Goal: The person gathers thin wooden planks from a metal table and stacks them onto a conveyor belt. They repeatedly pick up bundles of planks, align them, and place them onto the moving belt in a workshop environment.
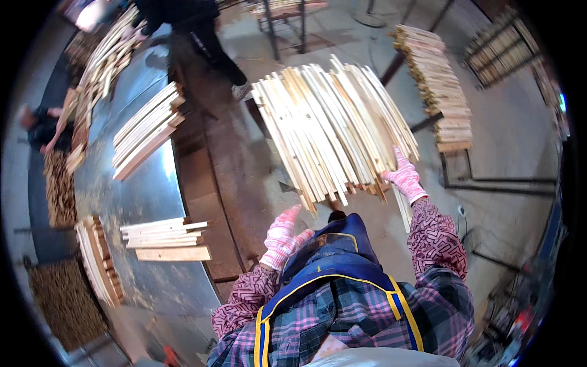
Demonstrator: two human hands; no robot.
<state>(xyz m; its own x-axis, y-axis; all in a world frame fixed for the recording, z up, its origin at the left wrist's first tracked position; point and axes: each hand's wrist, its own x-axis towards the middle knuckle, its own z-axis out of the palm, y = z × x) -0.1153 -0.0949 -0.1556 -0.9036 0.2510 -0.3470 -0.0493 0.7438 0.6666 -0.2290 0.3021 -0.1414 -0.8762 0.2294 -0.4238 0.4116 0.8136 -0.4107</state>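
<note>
Left hand (283, 240) open, empty; right hand (405, 178) part-open against wooden strips (327, 131), grip unclear. Probably stiff, light singly, splintery; grasp near ends.

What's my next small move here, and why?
Probably bring your left hand to the near edge of the wood-strip pile: your right hand is already at its right side, while the left hangs apart from the wood, with uneven ends jutting toward you.

grey floor (504, 147), dull sheen. long metal-topped bench (140, 199) at left, glare along its edge. rust-brown strip (197, 168) beside it. dark metal frame (513, 180) at right.
</note>
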